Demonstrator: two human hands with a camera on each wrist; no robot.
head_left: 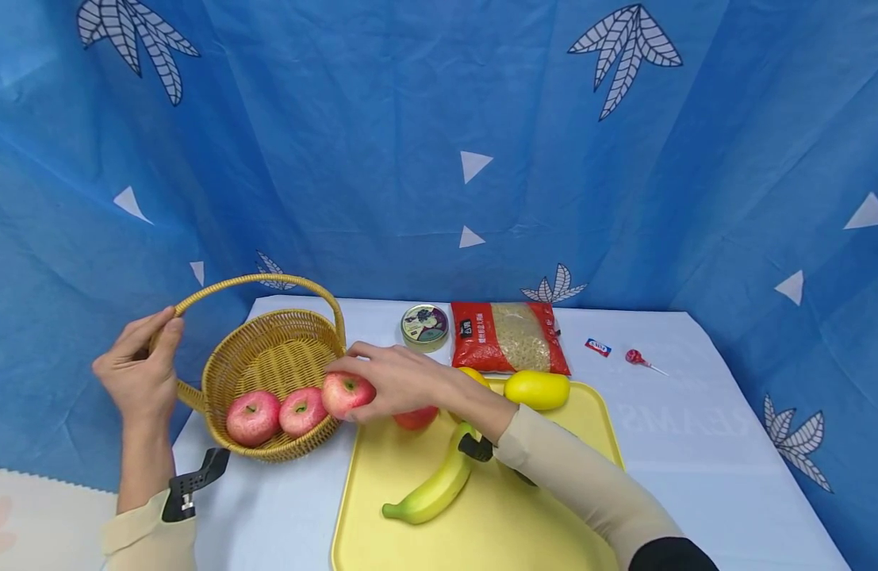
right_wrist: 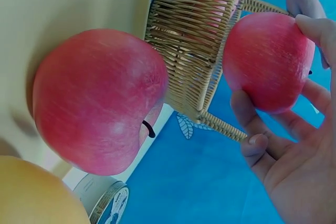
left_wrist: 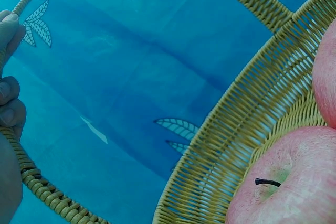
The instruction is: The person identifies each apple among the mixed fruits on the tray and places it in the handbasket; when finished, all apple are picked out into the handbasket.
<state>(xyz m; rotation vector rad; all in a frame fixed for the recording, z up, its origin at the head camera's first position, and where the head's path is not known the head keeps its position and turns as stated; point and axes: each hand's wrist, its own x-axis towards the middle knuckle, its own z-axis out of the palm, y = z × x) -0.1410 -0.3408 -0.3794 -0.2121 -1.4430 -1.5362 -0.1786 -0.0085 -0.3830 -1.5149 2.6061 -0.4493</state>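
Note:
My left hand [head_left: 142,361] grips the arched handle [head_left: 289,279] of a woven wicker basket [head_left: 228,357] on its left side. Inside the basket lie two red apples, a left one [head_left: 253,418] and one beside it [head_left: 302,411]. My right hand [head_left: 396,381] holds another apple [head_left: 347,394] at the basket's right rim, thumb on one side and fingers on the other, as the right wrist view shows. Partly hidden under that forearm, one more apple [right_wrist: 100,100] sits on the yellow tray [head_left: 367,539].
On the tray are a banana [head_left: 435,488], a yellow mango-like fruit [head_left: 537,390] and a partly covered orange-yellow fruit [head_left: 474,376]. Behind it stand a round tin [head_left: 424,327] and a red food packet [head_left: 510,337]. A small wrapped sweet [head_left: 598,346] and a lollipop [head_left: 635,357] lie to the right.

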